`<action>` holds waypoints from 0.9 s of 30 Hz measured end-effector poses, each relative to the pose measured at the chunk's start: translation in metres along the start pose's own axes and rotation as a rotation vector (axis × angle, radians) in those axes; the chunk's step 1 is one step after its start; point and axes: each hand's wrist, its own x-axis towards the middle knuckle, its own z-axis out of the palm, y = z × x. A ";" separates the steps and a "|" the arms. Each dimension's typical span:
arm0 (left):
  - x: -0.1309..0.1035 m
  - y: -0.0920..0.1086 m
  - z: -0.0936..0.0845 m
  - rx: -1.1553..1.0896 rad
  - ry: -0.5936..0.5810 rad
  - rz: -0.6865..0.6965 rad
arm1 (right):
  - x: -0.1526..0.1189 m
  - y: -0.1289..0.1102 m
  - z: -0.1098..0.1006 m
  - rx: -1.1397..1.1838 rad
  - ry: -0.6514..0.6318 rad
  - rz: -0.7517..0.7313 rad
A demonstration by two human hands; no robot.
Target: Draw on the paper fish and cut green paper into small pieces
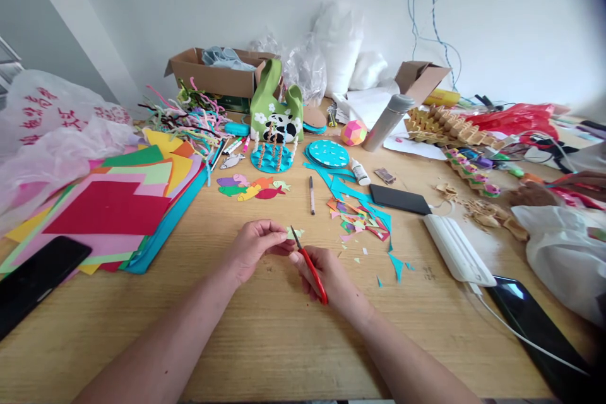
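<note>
My left hand (pixel 263 245) pinches a small pale green paper piece (pixel 294 234) between thumb and fingers. Red-handled scissors (pixel 312 273) are in my right hand (pixel 326 271), their blades pointing up and away beside the paper. Whether the blades touch the paper I cannot tell. Beyond my hands lie several coloured paper fish (pixel 253 189) in purple, green, orange, yellow and red. A pen (pixel 312 196) rests to their right. Paper scraps (pixel 357 218) and blue offcuts (pixel 396 267) are scattered on the wooden table (pixel 265 347) to the right of my hands.
Coloured sheets (pixel 108 208) and a black phone (pixel 45 281) are at left. A blue disc with twisted posts (pixel 272 158), a panda bag (pixel 277 107) and a grey flask (pixel 388 121) stand behind. A white power bank (pixel 459 249) lies right, near another person's hand (pixel 537 199).
</note>
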 end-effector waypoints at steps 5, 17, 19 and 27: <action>-0.004 -0.008 0.012 -0.195 0.110 -0.036 | 0.000 -0.001 0.000 0.098 -0.034 -0.057; -0.012 -0.019 0.031 -0.344 0.227 -0.013 | 0.001 0.007 0.008 0.033 -0.034 -0.110; -0.013 -0.020 0.033 -0.342 0.228 -0.022 | 0.002 0.008 0.008 0.029 -0.032 -0.122; -0.014 -0.024 0.035 -0.368 0.227 -0.029 | 0.000 0.000 0.008 0.061 -0.026 -0.113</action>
